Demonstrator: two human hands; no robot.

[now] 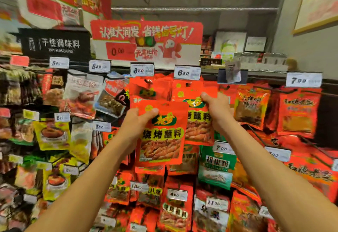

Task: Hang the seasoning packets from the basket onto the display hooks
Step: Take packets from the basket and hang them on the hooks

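Note:
My left hand (pixel 136 122) grips the upper left corner of a red seasoning packet (pixel 161 136) with a green logo and yellow characters, held upright in front of the display. My right hand (pixel 217 109) grips the top of a second matching red packet (pixel 198 127) just to the right, up against the row of like packets (pixel 184 89) hanging below the 6.80 price tag (pixel 187 73). The hook itself is hidden behind the packets. The basket is out of view.
The wall is packed with hanging packets: yellow ones (pixel 53 133) at left, a green packet (pixel 216 166) low at centre, more red ones (pixel 296 111) at right. Price tags jut out on hook ends. A red promotional sign (pixel 146 39) stands above.

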